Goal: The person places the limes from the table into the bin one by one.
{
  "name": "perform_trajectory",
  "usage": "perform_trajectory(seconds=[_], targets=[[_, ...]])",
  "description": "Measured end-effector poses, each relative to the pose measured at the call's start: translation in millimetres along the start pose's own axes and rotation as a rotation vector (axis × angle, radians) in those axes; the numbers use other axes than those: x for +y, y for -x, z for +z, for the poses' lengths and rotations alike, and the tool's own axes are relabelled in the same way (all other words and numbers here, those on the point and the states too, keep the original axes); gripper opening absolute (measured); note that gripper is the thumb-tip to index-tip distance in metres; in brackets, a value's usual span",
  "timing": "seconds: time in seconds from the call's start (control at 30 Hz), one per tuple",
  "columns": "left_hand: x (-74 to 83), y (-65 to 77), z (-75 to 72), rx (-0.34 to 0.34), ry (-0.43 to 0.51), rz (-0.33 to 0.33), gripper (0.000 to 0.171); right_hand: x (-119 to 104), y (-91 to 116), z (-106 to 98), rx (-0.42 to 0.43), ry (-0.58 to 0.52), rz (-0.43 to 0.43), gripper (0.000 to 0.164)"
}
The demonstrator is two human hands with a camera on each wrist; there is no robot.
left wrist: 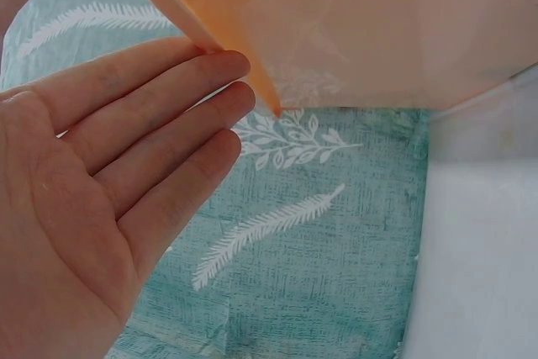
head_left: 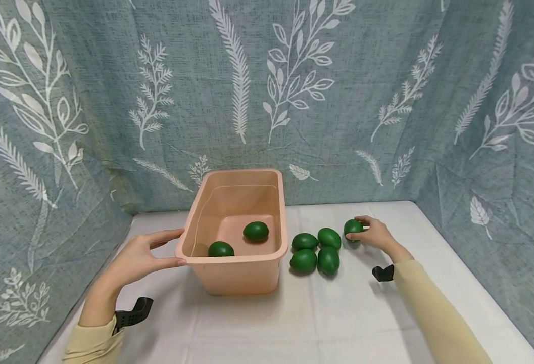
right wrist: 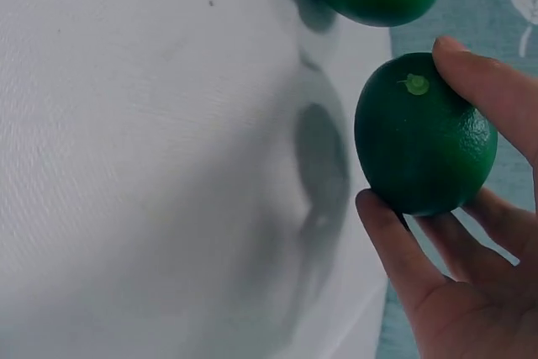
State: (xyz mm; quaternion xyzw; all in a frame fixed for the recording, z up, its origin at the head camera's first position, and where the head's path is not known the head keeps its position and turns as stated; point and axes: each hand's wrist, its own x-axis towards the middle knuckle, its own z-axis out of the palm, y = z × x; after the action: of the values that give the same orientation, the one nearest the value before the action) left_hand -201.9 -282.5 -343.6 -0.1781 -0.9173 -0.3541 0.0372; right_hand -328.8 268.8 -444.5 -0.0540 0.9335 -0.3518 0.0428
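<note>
In the head view a peach-coloured plastic bin [head_left: 237, 277] stands left of centre, holding two glossy dark green limes [head_left: 255, 231] [head_left: 221, 248]. My left hand [head_left: 135, 255] is at its left rim, thumb and fingers spread apart. The left wrist view shows the fingers [left wrist: 189, 94] of that hand straight, with fingertips right at the bin's rim [left wrist: 181, 14]. My right hand [head_left: 376, 235] pinches another lime [head_left: 353, 229] between thumb and fingers. Its pale stem scar shows in the right wrist view, where thumb and fingertips hold the lime [right wrist: 424, 136] from opposite sides.
Several limes [head_left: 317, 251] lie in a cluster between the bin and my right hand. A white cloth [head_left: 339, 313] covers the table. Blue-green leaf-print fabric [head_left: 257, 116] rises at the back and both sides. Each wrist wears a black strap mount [head_left: 132, 313].
</note>
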Motion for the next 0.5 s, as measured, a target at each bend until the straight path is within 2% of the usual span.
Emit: perform_trajectory(seconds=[0.5], targets=[[1.1,-1.3,-0.6,-0.002,0.000,0.007,0.066,-19.7,6.3,-23.3,0.005,-0.069,-0.028,0.084]])
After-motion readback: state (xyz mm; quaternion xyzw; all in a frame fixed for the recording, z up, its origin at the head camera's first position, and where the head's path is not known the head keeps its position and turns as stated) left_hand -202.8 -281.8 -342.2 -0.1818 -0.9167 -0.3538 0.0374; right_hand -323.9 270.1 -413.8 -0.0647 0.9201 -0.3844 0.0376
